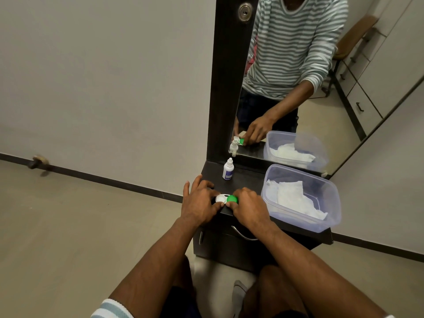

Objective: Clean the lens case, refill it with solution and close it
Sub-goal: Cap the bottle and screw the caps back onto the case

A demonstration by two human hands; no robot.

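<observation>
The case [226, 199] lies on the desk [243, 180] front edge, long axis left-right between both hands. Left hand [200, 204] fingers pinch its white end; right hand [247, 206] fingers clamp the green cap [232, 199].

A room in a home is shown, most likely a bedroom or dressing corner. A tall mirror [298, 76] in a dark frame is fixed to the wall, and a narrow dark worktop [243, 180] with a handled drawer [243, 235] is set directly below the mirror. A plain pale wall [103, 76] with a dark skirting strip is seen left of the mirror, above a tiled floor [68, 226]. Pale cupboards with drawer handles [360, 106] and a chair [353, 42] are reflected in the mirror.
</observation>
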